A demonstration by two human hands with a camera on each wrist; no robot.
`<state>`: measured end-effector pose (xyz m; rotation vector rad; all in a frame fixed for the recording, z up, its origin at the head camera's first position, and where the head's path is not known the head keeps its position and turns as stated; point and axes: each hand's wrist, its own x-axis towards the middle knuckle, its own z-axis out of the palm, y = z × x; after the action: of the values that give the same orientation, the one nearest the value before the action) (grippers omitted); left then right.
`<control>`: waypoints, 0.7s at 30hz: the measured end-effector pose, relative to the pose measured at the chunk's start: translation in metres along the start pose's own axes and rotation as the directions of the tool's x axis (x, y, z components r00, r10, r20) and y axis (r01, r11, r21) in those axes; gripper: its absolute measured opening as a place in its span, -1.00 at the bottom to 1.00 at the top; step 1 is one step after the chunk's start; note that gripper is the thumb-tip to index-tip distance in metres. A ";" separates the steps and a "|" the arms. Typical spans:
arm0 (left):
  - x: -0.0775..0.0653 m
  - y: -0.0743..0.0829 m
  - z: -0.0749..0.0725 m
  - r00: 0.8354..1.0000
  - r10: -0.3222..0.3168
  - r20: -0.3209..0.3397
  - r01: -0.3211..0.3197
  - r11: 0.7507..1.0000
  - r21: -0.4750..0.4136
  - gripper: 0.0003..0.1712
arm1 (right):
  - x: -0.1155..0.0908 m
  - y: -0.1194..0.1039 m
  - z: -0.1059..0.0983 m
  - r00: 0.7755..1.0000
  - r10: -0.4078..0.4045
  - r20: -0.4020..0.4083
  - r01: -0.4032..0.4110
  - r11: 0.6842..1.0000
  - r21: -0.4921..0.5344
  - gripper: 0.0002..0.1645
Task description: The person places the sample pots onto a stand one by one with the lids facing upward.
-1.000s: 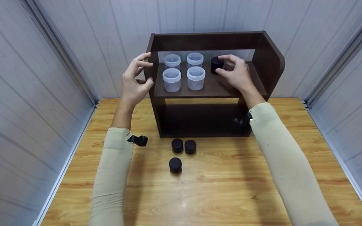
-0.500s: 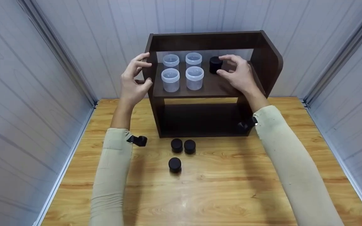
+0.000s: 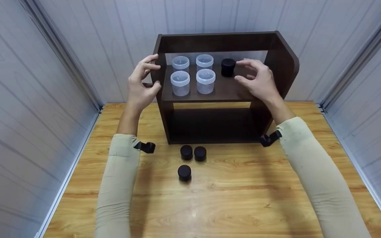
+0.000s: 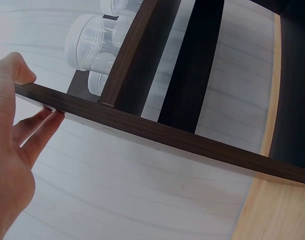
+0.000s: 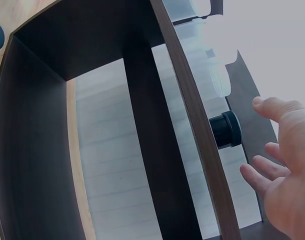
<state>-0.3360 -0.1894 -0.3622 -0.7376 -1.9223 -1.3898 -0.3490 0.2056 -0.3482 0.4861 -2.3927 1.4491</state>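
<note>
A dark brown two-tier shelf (image 3: pixel 225 93) stands at the back. My left hand (image 3: pixel 141 87) grips the edge of its left side panel (image 4: pixel 117 120), thumb on one face and fingers on the other. Several translucent jars with whitish lids (image 3: pixel 180 84) stand in two rows on the left of the upper tier. To their right is one small black jar (image 3: pixel 228 67), upright on the board. My right hand (image 3: pixel 258 78) is just right of it, apart from it and holding nothing; in the right wrist view, a gap shows between the fingers and the black jar (image 5: pixel 226 130).
Three more black jars stand on the wooden table in front of the shelf: a left one (image 3: pixel 186 152) and a right one (image 3: pixel 200 153) side by side, and a nearer one (image 3: pixel 184 172). White panelled walls (image 3: pixel 369 99) enclose the table.
My right hand has let go of the black jar and moved off to the right, its fingers spreading. The jar stays on the upper tier. My left hand keeps its place on the side panel.
</note>
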 end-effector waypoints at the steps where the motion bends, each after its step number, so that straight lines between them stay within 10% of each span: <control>1: 0.000 0.000 0.000 1.000 0.001 -0.001 -0.001 1.000 -0.002 -0.58 | -0.002 0.000 -0.001 1.000 -0.005 -0.002 0.005 1.000 -0.003 -0.44; 21: 0.001 0.001 0.001 1.000 -0.029 -0.003 0.029 1.000 -0.008 -0.59 | -0.048 -0.005 -0.012 0.996 -0.087 0.036 0.088 0.995 -0.036 -0.47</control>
<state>-0.3361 -0.1883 -0.3617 -0.7132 -1.9334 -1.4159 -0.3027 0.2203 -0.3588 0.6029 -2.3889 1.3664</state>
